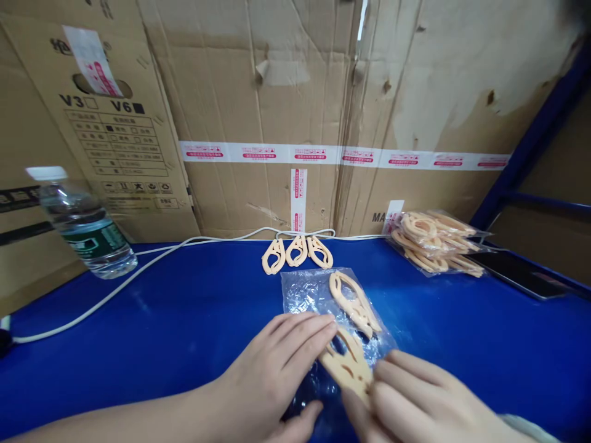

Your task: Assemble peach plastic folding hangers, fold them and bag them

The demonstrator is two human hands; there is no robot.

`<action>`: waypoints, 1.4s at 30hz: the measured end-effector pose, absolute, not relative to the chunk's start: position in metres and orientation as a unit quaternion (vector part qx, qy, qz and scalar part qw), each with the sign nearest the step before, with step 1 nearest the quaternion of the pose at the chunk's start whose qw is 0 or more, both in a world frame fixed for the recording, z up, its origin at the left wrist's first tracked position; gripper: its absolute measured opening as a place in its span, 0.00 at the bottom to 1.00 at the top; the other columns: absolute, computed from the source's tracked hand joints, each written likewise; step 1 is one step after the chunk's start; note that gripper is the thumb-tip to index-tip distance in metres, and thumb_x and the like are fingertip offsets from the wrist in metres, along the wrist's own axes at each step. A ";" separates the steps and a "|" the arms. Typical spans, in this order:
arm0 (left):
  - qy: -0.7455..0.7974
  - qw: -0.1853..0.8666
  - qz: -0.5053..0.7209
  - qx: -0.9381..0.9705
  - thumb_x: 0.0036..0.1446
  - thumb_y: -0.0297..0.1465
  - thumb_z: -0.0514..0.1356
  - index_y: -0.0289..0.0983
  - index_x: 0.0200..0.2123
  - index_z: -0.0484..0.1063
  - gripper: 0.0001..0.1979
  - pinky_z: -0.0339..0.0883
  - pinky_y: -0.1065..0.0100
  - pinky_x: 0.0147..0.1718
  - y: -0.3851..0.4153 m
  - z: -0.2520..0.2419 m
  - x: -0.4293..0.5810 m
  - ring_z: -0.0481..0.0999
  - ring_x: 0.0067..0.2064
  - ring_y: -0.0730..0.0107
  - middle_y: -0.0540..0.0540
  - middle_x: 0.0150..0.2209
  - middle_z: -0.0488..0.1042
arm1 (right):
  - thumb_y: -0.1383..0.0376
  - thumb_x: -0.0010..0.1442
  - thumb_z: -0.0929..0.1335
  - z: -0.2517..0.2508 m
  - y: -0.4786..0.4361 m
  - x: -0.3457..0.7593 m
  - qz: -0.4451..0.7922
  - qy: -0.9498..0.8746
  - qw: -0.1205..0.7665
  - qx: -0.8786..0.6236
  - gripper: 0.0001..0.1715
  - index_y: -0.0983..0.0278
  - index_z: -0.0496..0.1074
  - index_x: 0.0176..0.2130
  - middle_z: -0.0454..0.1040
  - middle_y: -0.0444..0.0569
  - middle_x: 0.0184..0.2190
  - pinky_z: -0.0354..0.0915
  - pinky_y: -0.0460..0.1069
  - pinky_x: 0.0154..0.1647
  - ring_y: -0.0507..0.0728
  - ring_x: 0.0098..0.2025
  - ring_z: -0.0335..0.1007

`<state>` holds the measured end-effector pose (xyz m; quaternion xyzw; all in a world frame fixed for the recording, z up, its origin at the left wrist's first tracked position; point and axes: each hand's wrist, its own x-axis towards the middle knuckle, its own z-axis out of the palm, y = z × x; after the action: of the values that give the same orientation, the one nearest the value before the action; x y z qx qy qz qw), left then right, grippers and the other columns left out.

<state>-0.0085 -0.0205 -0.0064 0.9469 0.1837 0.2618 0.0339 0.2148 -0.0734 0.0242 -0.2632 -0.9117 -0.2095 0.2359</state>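
Note:
A cream plastic folding hanger [348, 366], folded up, lies between my two hands above a clear plastic bag [300, 286]. My left hand [281, 363] has its fingers closed over the hanger's upper left end, with the thumb lower down and apart from them. My right hand [415, 400] pinches the lower right end between thumb and curled fingers, which hide that tip. Just beyond, a second folding hanger [353, 301] rests at the bag's right side; whether it is inside or on top I cannot tell.
Three small cream folded pieces [297, 251] stand in a row at the back. Bagged hangers [434, 240] are piled at right beside a dark flat device [521, 274]. A water bottle [87, 221] stands left, near a white cable [152, 261]. Cardboard [258, 104] walls the blue tabletop [184, 320].

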 end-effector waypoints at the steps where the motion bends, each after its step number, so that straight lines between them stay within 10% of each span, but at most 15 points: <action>1: 0.179 0.032 0.264 0.947 0.49 0.25 0.56 0.34 0.65 0.48 0.40 0.61 0.50 0.60 -0.020 -0.007 -0.009 0.61 0.63 0.50 0.36 0.63 0.62 | 0.76 0.61 0.62 0.019 -0.066 0.206 -0.239 -0.917 0.208 -0.243 0.14 0.64 0.74 0.32 0.72 0.47 0.21 0.68 0.49 0.23 0.54 0.22 0.67; 6: 0.171 0.016 0.271 0.947 0.50 0.27 0.56 0.32 0.65 0.48 0.39 0.60 0.50 0.61 -0.017 -0.011 -0.009 0.61 0.63 0.50 0.35 0.63 0.63 | 0.69 0.63 0.63 0.001 -0.045 0.195 -0.239 -0.920 0.179 -0.255 0.13 0.72 0.74 0.42 0.77 0.59 0.38 0.71 0.54 0.43 0.63 0.42 0.73; 11: 0.165 0.007 0.273 0.948 0.49 0.27 0.56 0.32 0.65 0.47 0.40 0.62 0.49 0.59 -0.014 -0.014 -0.009 0.63 0.62 0.49 0.35 0.62 0.63 | 0.74 0.62 0.58 0.042 -0.048 0.207 -0.097 -0.946 0.193 -0.244 0.17 0.65 0.70 0.28 0.71 0.50 0.26 0.63 0.48 0.26 0.54 0.27 0.64; 15: 0.176 0.018 0.257 0.950 0.49 0.27 0.56 0.32 0.65 0.48 0.39 0.59 0.47 0.60 -0.017 -0.011 -0.010 0.61 0.63 0.49 0.35 0.63 0.62 | 0.75 0.61 0.58 0.071 0.000 0.223 -0.089 -0.920 0.240 -0.298 0.15 0.67 0.72 0.33 0.71 0.52 0.29 0.65 0.51 0.33 0.57 0.33 0.65; 23: 0.201 0.047 0.220 0.953 0.50 0.27 0.58 0.34 0.65 0.48 0.40 0.58 0.45 0.61 -0.017 -0.005 -0.011 0.60 0.64 0.48 0.36 0.64 0.60 | 0.85 0.48 0.63 0.031 0.148 0.235 -0.046 -0.940 0.069 -0.331 0.40 0.67 0.66 0.59 0.62 0.62 0.62 0.61 0.58 0.59 0.64 0.62 0.59; 42: 0.221 0.000 0.260 0.940 0.51 0.27 0.57 0.31 0.66 0.50 0.39 0.62 0.48 0.58 -0.013 -0.011 -0.008 0.61 0.62 0.50 0.36 0.63 0.61 | 0.69 0.65 0.59 0.025 0.099 0.330 -0.085 -0.895 0.106 -0.426 0.17 0.69 0.71 0.49 0.71 0.61 0.45 0.70 0.56 0.46 0.62 0.43 0.74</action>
<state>-0.0079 -0.0126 -0.0106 0.9400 0.2208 0.2599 0.0001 0.3304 0.0989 0.0246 -0.4259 -0.8946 -0.0845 0.1056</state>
